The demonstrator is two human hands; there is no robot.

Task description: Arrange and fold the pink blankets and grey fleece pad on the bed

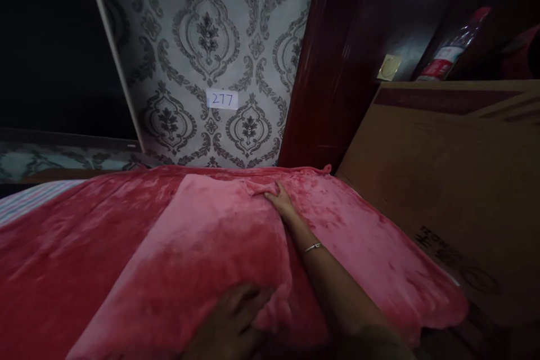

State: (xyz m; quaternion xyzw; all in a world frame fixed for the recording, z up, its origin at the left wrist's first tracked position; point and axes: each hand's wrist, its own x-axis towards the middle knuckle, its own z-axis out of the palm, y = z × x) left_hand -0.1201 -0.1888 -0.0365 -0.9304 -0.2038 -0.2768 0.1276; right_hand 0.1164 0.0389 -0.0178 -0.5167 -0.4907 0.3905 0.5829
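A plush pink-red blanket (202, 247) lies spread out, with one part folded over on top of the rest. At the far end of that fold, my right hand (280, 201), a thin bracelet on its wrist, pinches the blanket's edge between thumb and fingers. Closer to me, my left hand (234, 320) is dark and a little blurred. Its fingers are bent around the near edge of the folded part, where the cloth bunches up.
Behind the blanket stands a patterned wall with a paper label (222, 99) reading 277. A large cardboard box (434, 180) borders the right side, with a bottle (447, 59) above it. Striped cloth (36, 197) shows at the left, below a dark screen (59, 50).
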